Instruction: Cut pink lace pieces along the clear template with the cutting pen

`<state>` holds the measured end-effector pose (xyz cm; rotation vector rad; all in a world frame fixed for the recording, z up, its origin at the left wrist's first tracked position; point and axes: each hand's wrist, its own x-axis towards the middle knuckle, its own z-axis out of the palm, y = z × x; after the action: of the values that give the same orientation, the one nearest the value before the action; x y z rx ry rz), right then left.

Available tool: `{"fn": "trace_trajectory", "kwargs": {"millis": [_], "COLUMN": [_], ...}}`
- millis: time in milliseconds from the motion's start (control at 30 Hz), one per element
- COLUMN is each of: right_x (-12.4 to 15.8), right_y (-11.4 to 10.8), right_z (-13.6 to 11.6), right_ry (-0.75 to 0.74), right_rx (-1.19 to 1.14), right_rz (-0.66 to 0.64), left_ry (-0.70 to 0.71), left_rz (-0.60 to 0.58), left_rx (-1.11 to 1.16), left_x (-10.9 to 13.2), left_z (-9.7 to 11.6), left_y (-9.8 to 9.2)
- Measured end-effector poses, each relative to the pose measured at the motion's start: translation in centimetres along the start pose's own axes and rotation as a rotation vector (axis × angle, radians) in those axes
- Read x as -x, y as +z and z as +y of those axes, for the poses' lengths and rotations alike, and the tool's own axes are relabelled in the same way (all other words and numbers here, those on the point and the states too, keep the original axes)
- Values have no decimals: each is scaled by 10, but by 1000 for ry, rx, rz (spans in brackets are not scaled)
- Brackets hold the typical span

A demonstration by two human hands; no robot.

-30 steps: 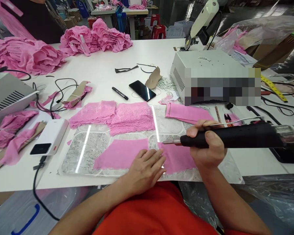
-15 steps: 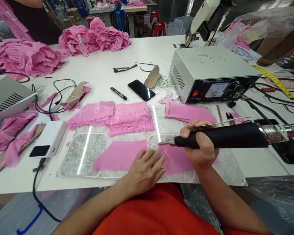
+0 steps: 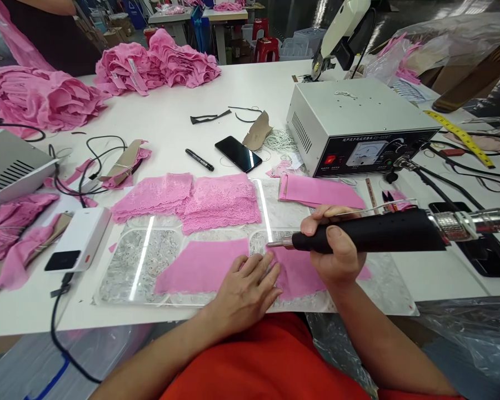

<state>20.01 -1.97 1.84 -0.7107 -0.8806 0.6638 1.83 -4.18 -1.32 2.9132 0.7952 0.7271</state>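
Head view: our left hand (image 3: 244, 289) lay open and flat, fingers spread, pressing down where the left pink piece (image 3: 200, 265) met the right pink piece (image 3: 295, 275) on the clear mat (image 3: 125, 272). Our right hand (image 3: 333, 253) was clenched round the black handheld tool (image 3: 379, 236), and its metal tip (image 3: 275, 243) seemed to touch the cloth just beyond the left fingertips. We judged that the work wanted the cloth pinned taut and the tip moved slowly, clear of those fingers. The left pink piece stretched leftward from under the left hand. The right pink piece lay beneath the right hand and the tool. Pink lace (image 3: 220, 203) lay just behind, and the grey control box (image 3: 354, 122) stood farther back.
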Motion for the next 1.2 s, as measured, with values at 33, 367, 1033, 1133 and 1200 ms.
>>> {"fn": "trace_trajectory", "kwargs": {"millis": [33, 367, 1033, 1133, 1200], "right_x": [0, 0, 9, 9, 8], "right_y": [0, -1, -12, -10, -9], "right_z": [0, -4, -13, -13, -13], "right_ry": [0, 13, 112, 103, 99], "right_rx": [2, 18, -75, -44, -29], "right_rz": [-10, 11, -105, -119, -121], "left_ry": [0, 123, 204, 206, 212], "left_rz": [0, 53, -7, -12, -7], "left_rx": [2, 44, 87, 86, 88], "left_x": [0, 3, 15, 15, 15], "left_z": [0, 3, 8, 8, 7], "left_y": [0, -5, -7, -7, -7]}}
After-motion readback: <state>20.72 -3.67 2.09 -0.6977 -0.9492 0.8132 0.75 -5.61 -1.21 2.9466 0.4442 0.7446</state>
